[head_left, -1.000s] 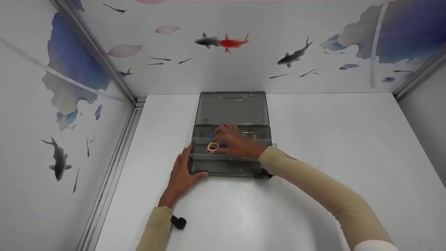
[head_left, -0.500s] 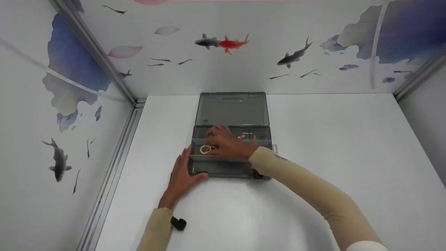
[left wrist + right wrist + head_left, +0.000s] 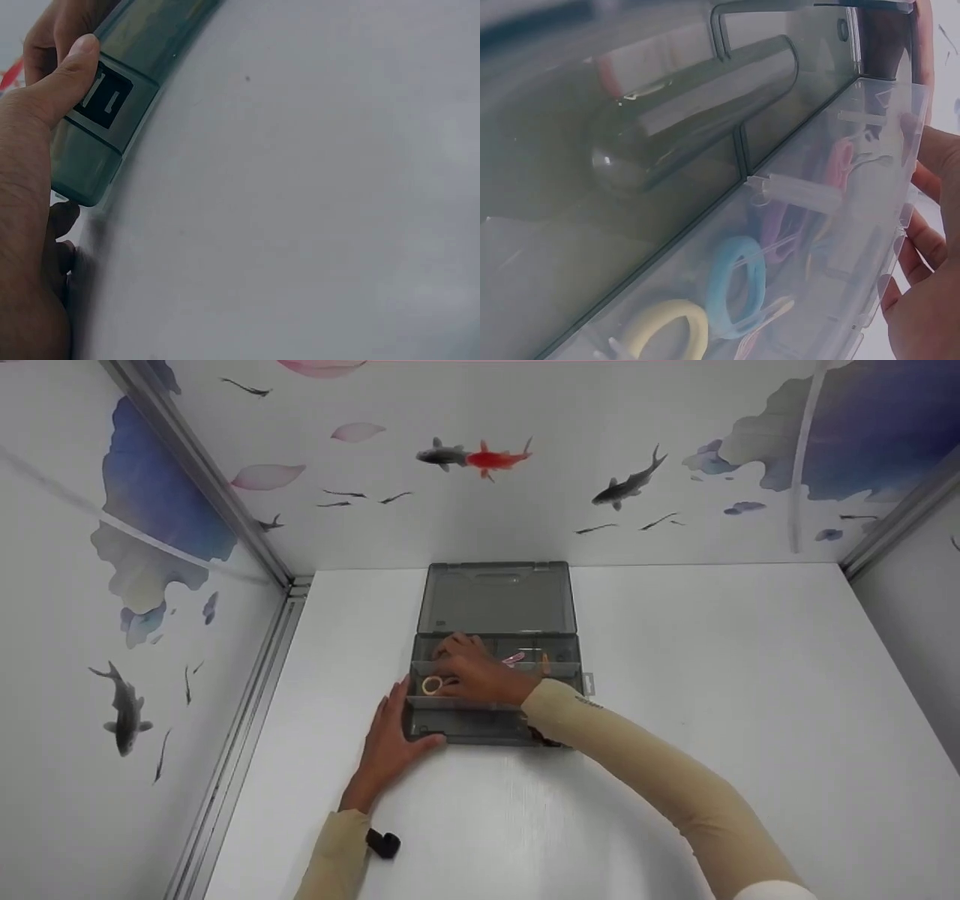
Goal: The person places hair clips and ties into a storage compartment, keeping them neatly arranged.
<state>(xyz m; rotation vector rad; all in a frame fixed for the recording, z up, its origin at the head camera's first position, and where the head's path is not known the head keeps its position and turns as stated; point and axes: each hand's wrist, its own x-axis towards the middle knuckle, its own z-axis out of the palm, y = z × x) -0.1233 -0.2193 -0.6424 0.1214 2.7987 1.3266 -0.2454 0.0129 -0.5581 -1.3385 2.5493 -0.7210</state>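
Note:
A dark see-through storage box (image 3: 495, 724) stands with its lid (image 3: 497, 598) laid back. My left hand (image 3: 390, 742) grips its front left corner, thumb on the front and fingers along the side; the left wrist view shows that thumb beside a latch. My right hand (image 3: 480, 671) reaches over the middle and back compartments with bent fingers. A pale yellow ring (image 3: 432, 685), like a hair tie, hangs at its thumb and fingertips. The right wrist view shows a blue ring (image 3: 735, 289) and another yellow ring (image 3: 667, 326) behind a clear divider (image 3: 870, 225).
In the box's back part lie a pink clip (image 3: 514, 658) and an orange clip (image 3: 546, 663). White table top (image 3: 675, 660) surrounds the box. A wall (image 3: 337, 525) with painted fish rises behind it.
My right hand has moved left across the box, and the pale yellow ring has gone left with it. The pink clip has come into view. My left hand stays at the corner.

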